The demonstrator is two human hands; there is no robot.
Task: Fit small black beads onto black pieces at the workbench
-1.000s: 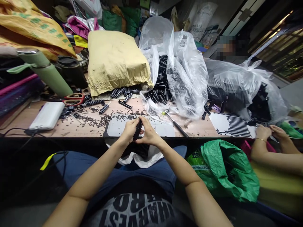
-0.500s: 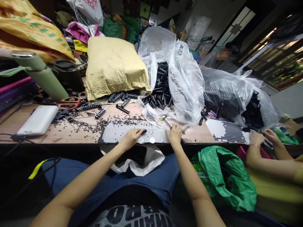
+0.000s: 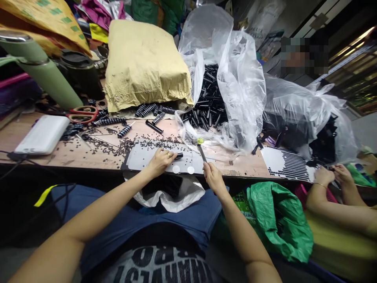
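My left hand (image 3: 161,160) lies on the grey-white board (image 3: 141,159), its fingers closed around a short black tube (image 3: 178,156) that points right. My right hand (image 3: 212,176) grips the handle of a small hammer (image 3: 202,152) with a yellow-green part at its head. The hammer head is up and away from me, to the right of the tube and apart from it. Two white discs (image 3: 191,170) show at the board's front edge. Tiny dark pieces (image 3: 153,143) are scattered over the back of the board and the table.
Behind the board, a clear plastic bag (image 3: 241,94) holds many black tubes (image 3: 209,102). A yellow package (image 3: 147,67) stands left of it. Scissors (image 3: 84,114), a white box-shaped device (image 3: 44,133) and a green bottle (image 3: 44,70) are at left. Another person's hands (image 3: 326,175) work at right.
My right hand has moved slightly left and nearer to me, and the hammer now points more straight away from me. My left hand stays at the tube. The view has tilted down.
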